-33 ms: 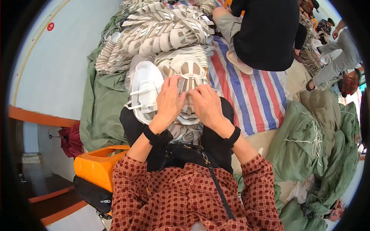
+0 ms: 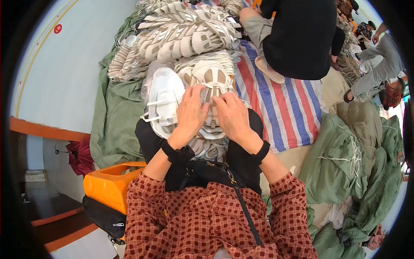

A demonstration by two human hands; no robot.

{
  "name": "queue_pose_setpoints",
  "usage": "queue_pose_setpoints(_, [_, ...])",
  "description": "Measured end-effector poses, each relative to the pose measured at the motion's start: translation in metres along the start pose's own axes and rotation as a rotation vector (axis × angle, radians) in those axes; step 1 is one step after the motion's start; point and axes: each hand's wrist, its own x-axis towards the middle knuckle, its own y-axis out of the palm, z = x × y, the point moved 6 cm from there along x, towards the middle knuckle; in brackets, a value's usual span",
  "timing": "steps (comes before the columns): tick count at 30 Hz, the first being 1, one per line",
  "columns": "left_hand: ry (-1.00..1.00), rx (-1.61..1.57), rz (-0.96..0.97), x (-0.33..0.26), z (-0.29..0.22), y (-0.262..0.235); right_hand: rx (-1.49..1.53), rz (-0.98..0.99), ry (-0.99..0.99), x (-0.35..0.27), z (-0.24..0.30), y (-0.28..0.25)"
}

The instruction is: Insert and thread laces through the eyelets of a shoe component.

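Observation:
A beige and tan shoe upper (image 2: 210, 72) lies over my lap, with a white lace (image 2: 212, 85) strung across its front. My left hand (image 2: 191, 108) presses along its left edge, thumb turned inward and fingers bent. On the opposite edge, the curled fingers of my right hand (image 2: 232, 113) pinch the upper near the lacing opening. Whether a lace end is between the fingertips is too small to tell. Just left of my left hand rests a white shoe-shaped piece (image 2: 164, 88) with white straps, overlapping my thigh.
Beyond my knees rises a big pile of similar uppers (image 2: 185, 36). A person in black (image 2: 297, 41) sits at the far right on a striped sheet (image 2: 280, 108). Green sacks (image 2: 334, 157) stand at the right; an orange plastic stool (image 2: 103, 185) is beside my left hip.
The view has shifted very slightly. My right fingertips have moved a little at the shoe's lacing, while both hands keep their places on the upper.

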Motion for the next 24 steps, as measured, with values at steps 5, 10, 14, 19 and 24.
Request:
queue_pose_setpoints(5, [0.092,0.339,-0.115,0.017,-0.005,0.001,-0.192,0.128,0.006,0.006,0.001,0.016])
queue_pose_setpoints(10, [0.055,0.426,-0.119,0.024,0.008,0.003,-0.456,0.333,-0.014,0.009,0.011,0.022])
queue_pose_setpoints(14, [0.070,0.430,-0.136,0.020,0.008,0.006,-0.523,0.316,-0.042,0.005,0.011,0.025])
queue_pose_setpoints(19, [0.072,0.418,-0.033,0.016,0.008,0.010,-0.477,0.291,-0.019,-0.002,0.014,0.026])
queue_pose_setpoints(24, [0.040,0.342,-0.074,0.027,0.007,0.002,-0.595,0.295,-0.041,0.000,0.018,0.031])
